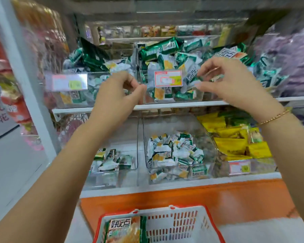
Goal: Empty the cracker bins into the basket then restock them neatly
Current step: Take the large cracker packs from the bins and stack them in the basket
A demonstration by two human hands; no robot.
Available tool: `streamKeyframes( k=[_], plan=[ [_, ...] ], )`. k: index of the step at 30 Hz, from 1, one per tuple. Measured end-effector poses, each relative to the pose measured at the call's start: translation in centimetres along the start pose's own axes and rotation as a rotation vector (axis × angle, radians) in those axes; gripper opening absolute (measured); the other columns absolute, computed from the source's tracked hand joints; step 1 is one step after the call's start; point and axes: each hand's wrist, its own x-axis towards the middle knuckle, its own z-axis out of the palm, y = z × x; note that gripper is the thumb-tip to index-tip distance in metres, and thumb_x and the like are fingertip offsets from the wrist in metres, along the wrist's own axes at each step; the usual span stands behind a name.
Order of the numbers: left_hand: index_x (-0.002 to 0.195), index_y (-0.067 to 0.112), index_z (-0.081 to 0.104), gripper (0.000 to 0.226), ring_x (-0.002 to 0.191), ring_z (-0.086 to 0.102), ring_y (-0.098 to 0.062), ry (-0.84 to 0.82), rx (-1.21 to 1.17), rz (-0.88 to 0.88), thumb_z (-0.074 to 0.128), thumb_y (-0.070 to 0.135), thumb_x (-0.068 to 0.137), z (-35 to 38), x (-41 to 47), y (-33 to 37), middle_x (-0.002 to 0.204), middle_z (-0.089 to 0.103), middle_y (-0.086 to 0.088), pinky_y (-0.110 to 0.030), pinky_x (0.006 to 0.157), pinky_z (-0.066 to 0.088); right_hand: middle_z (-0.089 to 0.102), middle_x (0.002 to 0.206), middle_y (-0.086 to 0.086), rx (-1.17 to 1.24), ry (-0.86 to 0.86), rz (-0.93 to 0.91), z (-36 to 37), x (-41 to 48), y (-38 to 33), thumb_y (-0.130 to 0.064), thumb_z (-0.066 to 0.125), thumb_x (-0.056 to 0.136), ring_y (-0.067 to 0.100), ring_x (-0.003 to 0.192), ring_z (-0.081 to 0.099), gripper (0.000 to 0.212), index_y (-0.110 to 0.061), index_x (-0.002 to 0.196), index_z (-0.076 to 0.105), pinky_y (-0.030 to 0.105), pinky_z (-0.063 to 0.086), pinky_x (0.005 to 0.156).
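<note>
Cracker bin (165, 96) sits between left hand (119, 90) and right hand (230, 79), basket (175, 225) below.

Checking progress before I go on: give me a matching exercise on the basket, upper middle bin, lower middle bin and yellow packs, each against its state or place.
1 basket
2 upper middle bin
3 lower middle bin
4 yellow packs

A heaped with packs
B lower shelf, right
C holds a big pack
D partly filled

Pairs: 1-C, 2-A, 3-D, 4-B
</note>
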Motion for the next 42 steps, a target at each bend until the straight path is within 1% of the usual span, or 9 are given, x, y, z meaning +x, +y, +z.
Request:
streamKeyframes(
  k=[11,16,19,22,28,30,37,40,42],
  plan=[
    [0.108,0.01,0.063,0.024,0.093,0.059,-0.018,-0.061,0.282,0.141,0.067,0.018,0.086,1.1,16.2,-0.5,0.107,0.066,-0.007,-0.028,0.087,0.047,0.062,0.119,0.008,-0.129,0.128,0.337,-4.5,13.0,4.8,-0.028,0.071,0.085,0.027,0.106,0.059,0.033,-0.01,0.113,0.066,0.043,0.052,0.091],
    [0.128,0.011,0.049,0.053,0.1,0.054,-0.023,-0.376,0.578,0.171,0.073,0.02,0.082,4.6,20.2,0.2,0.124,0.058,-0.01,-0.029,0.079,0.043,0.059,0.118,0.009,0.166,0.004,0.517,-4.3,17.4,4.4,-0.029,0.06,0.095,0.016,0.098,0.058,0.047,-0.002,0.132,0.049,0.02,0.053,0.066],
    [0.125,0.008,0.046,0.046,0.084,0.05,-0.023,-0.447,0.693,0.189,0.067,0.013,0.084,5.9,21.0,0.0,0.107,0.059,-0.009,-0.033,0.068,0.041,0.055,0.129,0.017,0.081,-0.1,0.565,-4.2,19.5,4.8,-0.036,0.06,0.094,0.021,0.097,0.06,0.056,-0.007,0.139,0.045,0.028,0.054,0.082],
    [0.122,0.008,0.049,0.041,0.08,0.051,-0.026,-0.321,0.769,0.201,0.065,0.012,0.084,5.9,21.3,-0.3,0.107,0.062,-0.012,-0.036,0.063,0.044,0.061,0.108,0.015,-0.129,-0.108,0.56,-5.5,19.5,5.9,-0.038,0.059,0.094,0.022,0.082,0.057,0.049,-0.005,0.13,0.052,0.035,0.052,0.086],
    [0.12,0.006,0.054,0.044,0.092,0.058,-0.031,-0.11,0.691,0.238,0.07,0.023,0.083,5.8,21.2,0.1,0.109,0.064,-0.014,-0.038,0.068,0.047,0.046,0.063,0.008,-0.404,-0.344,0.816,-8.3,16.8,8.3,-0.048,0.062,0.09,0.019,0.051,0.039,0.045,-0.009,0.112,0.06,0.027,0.036,0.055],
    [0.119,0.006,0.054,0.045,0.092,0.058,-0.031,-0.091,0.64,0.218,0.071,0.023,0.081,5.6,21.0,0.7,0.11,0.063,-0.015,-0.039,0.071,0.049,0.051,0.066,0.009,-0.368,-0.346,0.85,-8.8,16.6,8.9,-0.055,0.066,0.083,0.018,0.053,0.043,0.055,-0.002,0.099,0.061,0.027,0.04,0.057],
    [0.119,0.008,0.054,0.043,0.101,0.055,-0.027,0.079,0.433,0.308,0.071,0.021,0.081,4.4,18.1,2.4,0.115,0.058,-0.012,-0.038,0.081,0.046,0.066,0.114,0.016,-0.27,-0.411,0.865,-9.6,14.3,8.4,-0.05,0.07,0.081,0.028,0.087,0.066,0.061,0.0,0.114,0.057,0.034,0.055,0.071],
    [0.114,0.012,0.057,0.038,0.097,0.057,-0.02,0.167,0.251,0.285,0.072,0.021,0.08,4.1,16.3,2.1,0.111,0.06,-0.006,-0.034,0.082,0.048,0.061,0.097,0.011,-0.301,-0.359,0.793,-8.8,13.0,7.3,-0.047,0.07,0.081,0.024,0.075,0.056,0.047,-0.008,0.1,0.053,0.031,0.049,0.064],
    [0.111,0.012,0.06,0.035,0.094,0.057,-0.015,0.217,0.134,0.243,0.074,0.021,0.08,3.6,15.7,2.1,0.107,0.063,-0.003,-0.027,0.081,0.048,0.044,0.077,0.007,-0.333,-0.304,0.754,-8.4,12.5,6.4,-0.047,0.07,0.082,0.019,0.065,0.042,0.055,-0.01,0.117,0.048,0.031,0.042,0.067]
  ],
)
